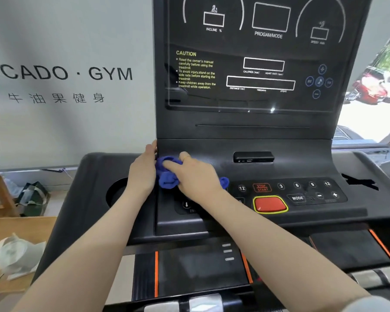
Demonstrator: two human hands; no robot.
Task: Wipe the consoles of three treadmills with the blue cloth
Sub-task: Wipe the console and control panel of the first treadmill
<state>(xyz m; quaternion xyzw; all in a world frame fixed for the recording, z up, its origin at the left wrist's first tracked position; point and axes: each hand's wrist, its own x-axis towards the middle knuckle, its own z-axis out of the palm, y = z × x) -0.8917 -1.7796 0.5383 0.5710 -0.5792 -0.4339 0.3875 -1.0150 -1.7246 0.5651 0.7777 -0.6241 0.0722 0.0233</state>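
Honestly, hard to call progress from one look. Only one treadmill [212, 255] properly in frame, so no way to tell which of the three this is, or whether the others got done. Judging by hand position, looks like mid-wipe on this one rather than finished.

Big upright console [257, 122] fills the top half, dark screen with the yellow caution text, and can't say if it's been wiped already; a few glare spots, no obvious smears. Below that, the sloped button panel [302, 192], with the orange-red stop button [269, 204] sitting well clear of the action. Cup holder [116, 194] off to the left, partly hidden behind a wrist.

Both hands bunched together at the lower left corner of the console. Left hand [142, 172] curled against the cloth's left side, fingertips up at the console edge. Right hand [194, 174] pressed on top, fingers clutching the fabric. Blue cloth [168, 180] scrunched between them, a bit poking out past the right hand near the number buttons.

Best guess: right half of the button panel still to go, plus maybe two more machines.
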